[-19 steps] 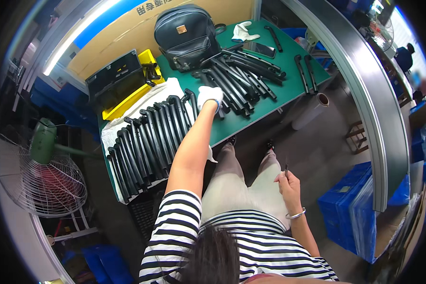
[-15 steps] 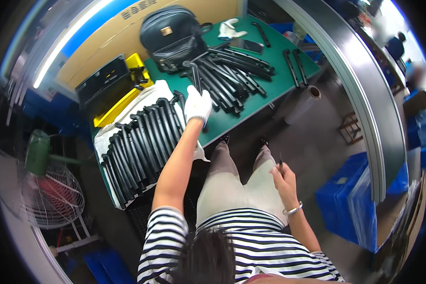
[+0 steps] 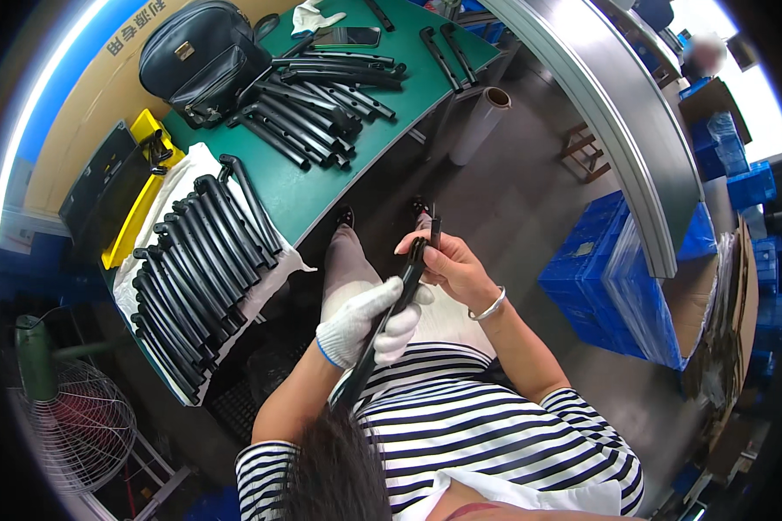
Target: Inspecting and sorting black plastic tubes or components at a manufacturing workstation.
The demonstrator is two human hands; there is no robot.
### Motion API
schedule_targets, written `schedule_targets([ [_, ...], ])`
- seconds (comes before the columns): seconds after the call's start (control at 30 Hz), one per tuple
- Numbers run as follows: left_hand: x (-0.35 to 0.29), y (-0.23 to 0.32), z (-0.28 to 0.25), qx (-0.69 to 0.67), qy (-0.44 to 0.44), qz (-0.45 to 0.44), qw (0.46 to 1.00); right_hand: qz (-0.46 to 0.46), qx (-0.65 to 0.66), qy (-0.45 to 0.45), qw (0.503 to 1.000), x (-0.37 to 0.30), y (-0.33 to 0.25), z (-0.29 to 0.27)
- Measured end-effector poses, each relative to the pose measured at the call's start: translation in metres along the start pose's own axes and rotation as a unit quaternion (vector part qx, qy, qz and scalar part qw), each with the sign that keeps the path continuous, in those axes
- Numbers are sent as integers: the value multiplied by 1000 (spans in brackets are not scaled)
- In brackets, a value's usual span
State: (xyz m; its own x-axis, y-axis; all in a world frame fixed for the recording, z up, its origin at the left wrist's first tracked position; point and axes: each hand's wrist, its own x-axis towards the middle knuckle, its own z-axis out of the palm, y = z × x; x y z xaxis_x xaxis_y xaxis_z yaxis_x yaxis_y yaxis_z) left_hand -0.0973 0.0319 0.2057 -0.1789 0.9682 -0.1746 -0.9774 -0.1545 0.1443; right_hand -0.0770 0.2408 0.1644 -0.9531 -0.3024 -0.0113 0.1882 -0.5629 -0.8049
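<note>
In front of my body, my gloved left hand is wrapped round a black tube, held at a slant with its upper end towards my right hand. My bare right hand pinches a slim dark tool, whose exact kind I cannot make out, close against that upper end. The fingers of both hands partly cover the tube. On the left, a row of similar black tubes lies side by side on a white cloth. Farther back, a loose pile of black tubes rests on the green table.
A black backpack, a phone and a white glove occupy the table's far side. Beside the cloth stands a yellow bin. A fan is at lower left; wrapped blue crates and a metal post are right.
My left hand has left the table and now holds a black tube before my body. The right hand has moved up and inward to meet it. The whole view has shifted.
</note>
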Motion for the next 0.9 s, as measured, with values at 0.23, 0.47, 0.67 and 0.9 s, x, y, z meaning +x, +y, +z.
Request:
schedule_targets([
  [0.23,7,-12,4,271,303,127,905,-149,-543,223,796,-27,-11,11],
  [0.47,5,-10,6,273,294,125,908,-190,-648,219,704,-28,-18,17],
  [0.67,6,-12,5,255,288,128,914,-188,-671,208,686,-28,-25,17],
  [0.9,7,-10,2,269,281,119,913,-194,-660,203,697,-31,-21,11],
])
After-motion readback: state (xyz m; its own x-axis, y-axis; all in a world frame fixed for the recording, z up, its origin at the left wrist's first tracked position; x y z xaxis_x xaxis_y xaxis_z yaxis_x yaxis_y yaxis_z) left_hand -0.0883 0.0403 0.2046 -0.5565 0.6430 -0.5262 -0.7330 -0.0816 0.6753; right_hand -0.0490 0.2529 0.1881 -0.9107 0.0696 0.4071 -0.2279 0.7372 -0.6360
